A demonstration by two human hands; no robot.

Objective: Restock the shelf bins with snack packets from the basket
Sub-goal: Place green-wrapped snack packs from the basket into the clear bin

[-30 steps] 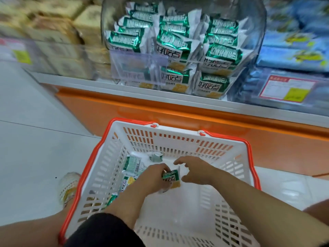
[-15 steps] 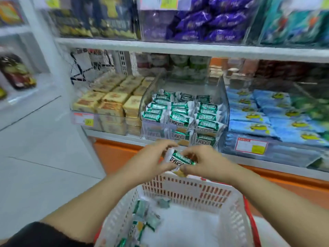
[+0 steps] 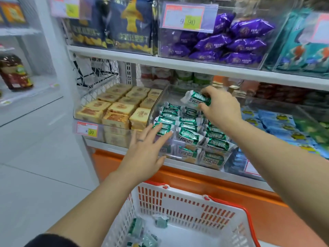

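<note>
From my head camera, my right hand [image 3: 220,107] pinches a green packet [image 3: 197,99] just over the bin [image 3: 155,106]. My left hand [image 3: 147,152] is flat, holding nothing, at the bin's front. I think this is the putting-in step. Next I should let go gently, then reach into the basket [image 3: 179,204].

entry: head view, one only. mounting: worn on the person's head. direction: faced forward and slightly down, onto the shelf [image 3: 195,67]. range: close; the left hand [image 3: 146,150] and right hand [image 3: 220,107] are caught mid-frame on outstretched arms, and the basket [image 3: 178,202] is cropped by the lower edge. lens: wide-angle; shelf edges are rendered slanted across the frame.
</note>
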